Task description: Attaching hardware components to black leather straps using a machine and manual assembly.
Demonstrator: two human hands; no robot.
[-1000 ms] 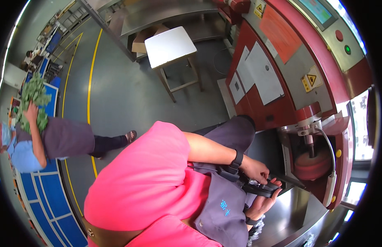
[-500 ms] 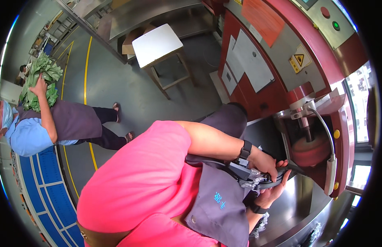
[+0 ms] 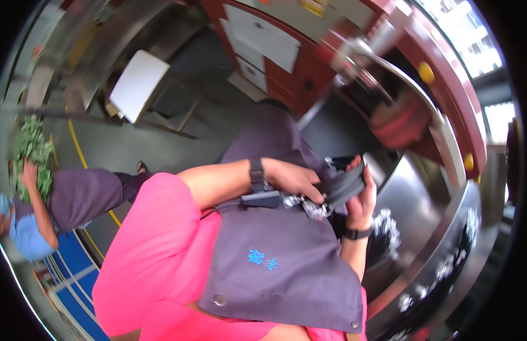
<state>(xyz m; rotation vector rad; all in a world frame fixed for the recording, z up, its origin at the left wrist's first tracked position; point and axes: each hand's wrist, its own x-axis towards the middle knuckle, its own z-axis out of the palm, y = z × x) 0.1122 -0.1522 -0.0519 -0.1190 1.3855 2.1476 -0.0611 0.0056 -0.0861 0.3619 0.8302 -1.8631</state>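
Note:
A bundle of flat black strips [image 3: 350,188] is in front of my apron, blurred by motion. My right hand [image 3: 363,199] grips its right end, with fingers up along the outer edge and the thumb side toward me. My left hand [image 3: 293,179] has its bent fingers at the bundle's left end, beside crinkled clear plastic wrap [image 3: 317,208]. Below my left wrist, a small grey box-shaped piece [image 3: 261,199] lies against the apron, with a thin dark cord near it. The exact kind of the strips cannot be made out.
A red machine with a round red wheel [image 3: 401,122] stands ahead on the right, a pale hose [image 3: 445,136] beside it. Metal trough [image 3: 402,184] below holds plastic-wrapped pieces [image 3: 385,233]. A white-topped stool [image 3: 139,85] stands ahead left. A co-worker [image 3: 76,193] carries green bundles [image 3: 33,150].
My view has swung to the right. Both hands and the black strips have come back from the wheel toward my apron, and the hands are farther apart. The co-worker still carries the green bundles.

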